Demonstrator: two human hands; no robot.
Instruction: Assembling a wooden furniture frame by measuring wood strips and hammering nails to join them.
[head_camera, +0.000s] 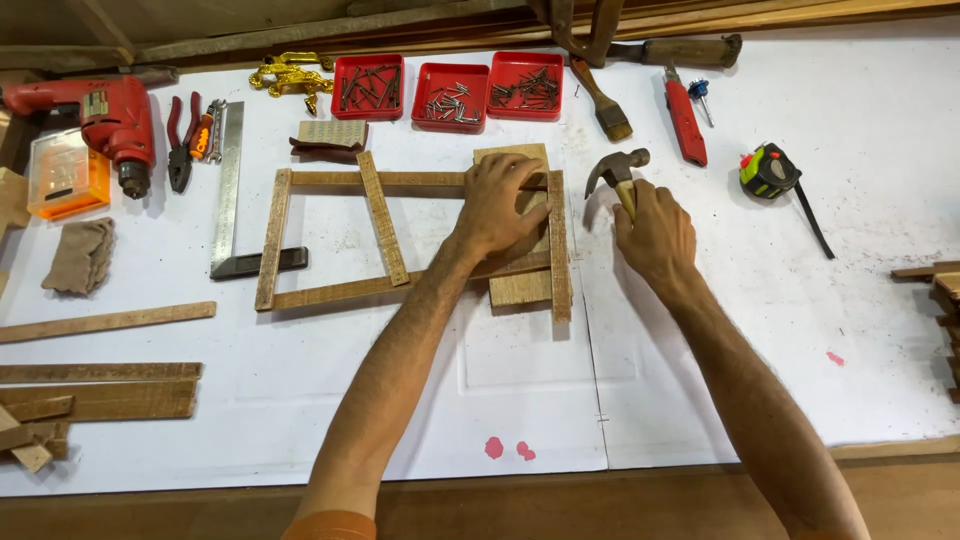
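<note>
- The fingers of the left hand (508, 203) are spread wide and press flat on the right end of a wooden frame (400, 235); they hold nothing, they only lie on the wood, over the top rail and a short board (520, 288) that sits under the frame.
- The fingers of the right hand (655, 232) are closed around the handle of a claw hammer (616, 168); the metal head stands just beside the right side piece of the frame, a little above the top corner; if it touches the wood, I cannot tell.
- The frame lies flat on the white table (720, 330), in the middle and toward the far side; it has four outer strips and one loose-looking cross strip (383, 218) which lies tilted over it.
- Just left of the frame is a steel try square (232, 200); further left are pliers (183, 140), a red electric drill (105, 118) and an orange plastic box (66, 176).
- Behind the frame stand three red trays (452, 92) with nails and screws; right of them lie a paint brush (602, 98) and a red-handled tool (685, 122).
- Well right of the hammer lies a tape measure (768, 172).
- Loose wooden strips (100, 395) lie at the left edge of the table.
</note>
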